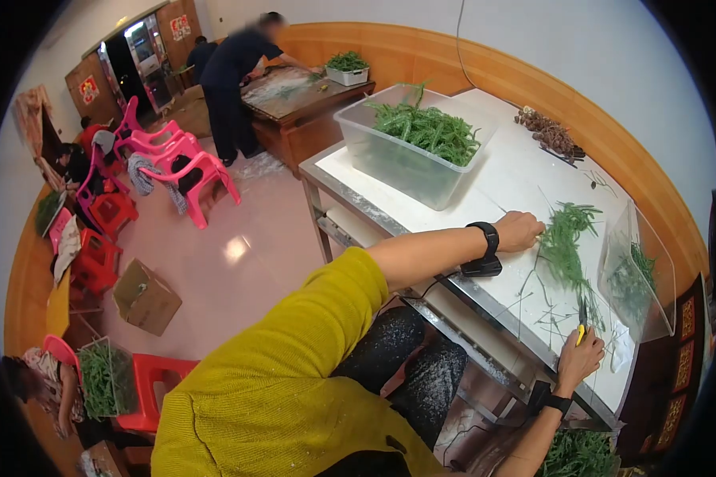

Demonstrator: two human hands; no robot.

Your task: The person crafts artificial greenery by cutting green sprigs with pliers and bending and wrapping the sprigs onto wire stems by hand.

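On the white table, my left hand (519, 230) is closed, with its fingertips at the left edge of a pile of feathery green sprigs (563, 248). What its fingers pinch is too small to make out. My right hand (579, 362) is at the table's front right edge. It is wrapped round a yellow-handled tool (581, 332) with dark narrow jaws, like pliers or snips. The tool's tip points at the lower end of the sprigs. Thin cut stems (525, 306) lie scattered between the two hands.
A clear tub (390, 163) heaped with greenery stands at the table's far left. Another clear bin (652, 278) is on the right. Brown dried stems (550, 133) lie by the wall. A person (235, 75) leans over a wooden table (294, 99). Pink chairs (203, 171) stand left.
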